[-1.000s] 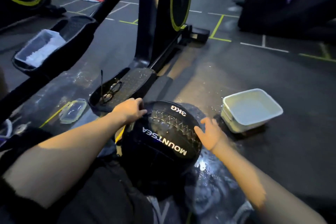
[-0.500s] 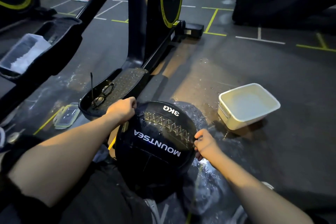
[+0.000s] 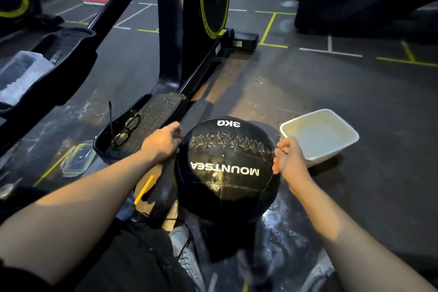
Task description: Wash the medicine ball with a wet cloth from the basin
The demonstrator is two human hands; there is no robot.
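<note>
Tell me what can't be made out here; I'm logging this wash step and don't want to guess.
Head view only:
- Cloth: none plainly seen; dark fabric beside the ball blends into shadow.
- Left hand: its fingers curl behind the ball's edge, so its grip is unclear.
- Right hand: whatever its curled fingers may pinch is too small and dim.
- Basin: whether it holds water is unclear.
- Ball's underside: hidden by the ball itself.

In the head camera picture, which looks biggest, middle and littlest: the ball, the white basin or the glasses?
1. medicine ball, but it is nearest the camera, so that helps it look big
2. white basin
3. glasses
</note>
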